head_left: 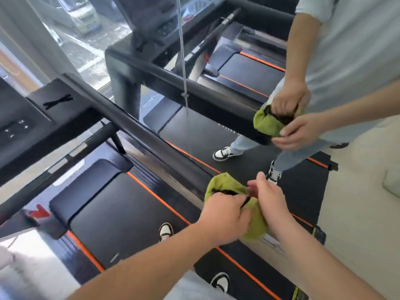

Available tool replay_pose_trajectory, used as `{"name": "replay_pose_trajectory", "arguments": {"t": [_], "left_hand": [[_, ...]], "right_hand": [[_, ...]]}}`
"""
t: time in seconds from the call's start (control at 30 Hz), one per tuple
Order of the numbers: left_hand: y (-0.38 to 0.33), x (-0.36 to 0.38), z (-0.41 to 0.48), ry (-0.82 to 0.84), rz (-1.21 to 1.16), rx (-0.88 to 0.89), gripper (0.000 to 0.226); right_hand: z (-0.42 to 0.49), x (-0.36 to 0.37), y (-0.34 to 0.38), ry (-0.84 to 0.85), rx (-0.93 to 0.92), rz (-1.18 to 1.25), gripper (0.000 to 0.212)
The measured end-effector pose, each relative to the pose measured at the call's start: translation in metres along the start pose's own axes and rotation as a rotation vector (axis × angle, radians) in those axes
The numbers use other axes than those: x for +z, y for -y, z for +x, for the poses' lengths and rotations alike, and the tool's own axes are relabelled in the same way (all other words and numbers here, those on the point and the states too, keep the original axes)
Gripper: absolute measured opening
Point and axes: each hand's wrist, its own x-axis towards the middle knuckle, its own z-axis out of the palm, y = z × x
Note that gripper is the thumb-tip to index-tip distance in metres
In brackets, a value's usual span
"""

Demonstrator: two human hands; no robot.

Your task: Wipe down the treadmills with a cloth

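Cloth (pixel 225 184), green and bunched, sits wrapped over the near end of the treadmill's black handrail (pixel 138 131), right between both hands. The rail's long axis runs from the console (pixel 19 122) at the far left down towards the person, so any wiping stroke would have to slide away along that line, up and to the left. The left hand (pixel 223 219) lies on the rail's near side with its fingers curled over the cloth. It looks the better placed to drive the stroke. The right hand (pixel 268 200) holds the cloth from the other side, thumb lifted. Its fingertips are blurred, so exactly how they pinch the fabric is hard to make out.

The rail's end is almost wholly covered, with only a dark sliver showing between the folds. The belt (pixel 121 217) with its orange edge stripe lies below the rail. To the right, what appears to be a mirror repeats the same pose, and the reflected figure (pixel 346 61) is cut off at the frame's top edge. How much of the rail is already wiped cannot be told.
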Motion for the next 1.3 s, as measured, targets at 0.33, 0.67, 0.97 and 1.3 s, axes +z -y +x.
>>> {"name": "replay_pose_trajectory", "arguments": {"t": [0.33,0.67,0.97,1.3], "left_hand": [[0.109,-0.043,-0.046,-0.6,-0.776,-1.091,0.043],[0.225,-0.166,0.028,-0.984,-0.93,-1.082,0.054],[0.198,-0.144,0.047,-0.762,-1.05,-1.074,0.058],[0.051,-0.013,0.007,-0.347,-0.718,-1.243,0.033]], "right_hand": [[-0.016,0.081,0.032,0.148,-0.444,-0.365,0.03],[-0.007,0.159,0.1,0.235,-0.505,-0.475,0.047],[0.012,0.145,0.09,0.175,-0.465,-0.586,0.02],[0.011,0.051,0.009,0.029,-0.343,-0.468,0.019]]}}
